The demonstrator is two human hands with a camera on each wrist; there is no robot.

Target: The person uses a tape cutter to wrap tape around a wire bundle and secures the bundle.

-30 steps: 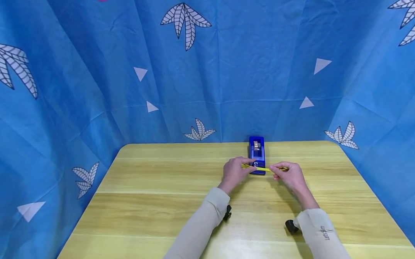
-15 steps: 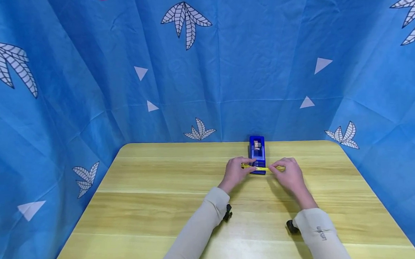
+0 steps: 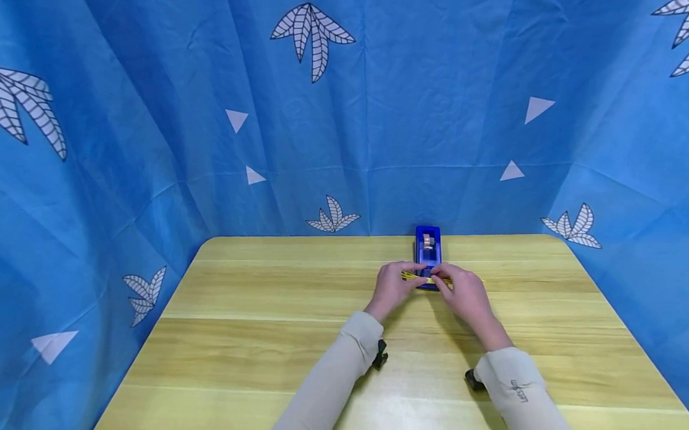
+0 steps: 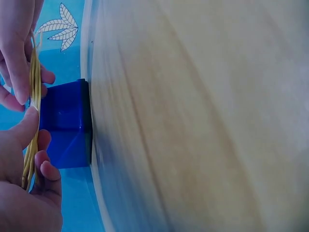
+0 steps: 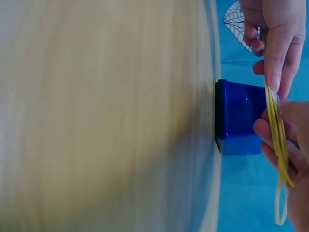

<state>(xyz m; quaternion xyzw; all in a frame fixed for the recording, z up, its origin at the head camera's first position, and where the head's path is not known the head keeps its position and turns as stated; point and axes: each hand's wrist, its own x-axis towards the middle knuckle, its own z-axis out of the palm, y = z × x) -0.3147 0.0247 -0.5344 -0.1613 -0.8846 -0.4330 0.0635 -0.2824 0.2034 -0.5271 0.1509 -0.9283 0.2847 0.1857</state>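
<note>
Both hands hold a bundle of thin yellow cord [image 3: 409, 275] above the front end of a blue tape dispenser [image 3: 429, 256]. My left hand [image 3: 390, 287] pinches the bundle from the left, thumb and fingers round it. From the right, my right hand [image 3: 467, 297] grips it between thumb and fingers, its tips close to the left ones. The left wrist view shows the cord strands [image 4: 35, 79] running lengthwise through both hands. In the right wrist view a small shiny patch [image 5: 277, 99] shows on the bundle between the fingertips, and a loose loop [image 5: 279, 208] hangs out past the right hand.
The dispenser, with a tape roll [image 3: 428, 241] in it, stands near the back edge of the wooden table [image 3: 258, 347]. A blue patterned curtain [image 3: 340, 112] hangs behind and at both sides. Black wrist cameras [image 3: 379, 354] sit under the sleeves.
My right hand has slid left along the yellow cord to beside the left fingertips. A white strip seen at the bundle a second ago no longer stands out. The left hand stays nearly still.
</note>
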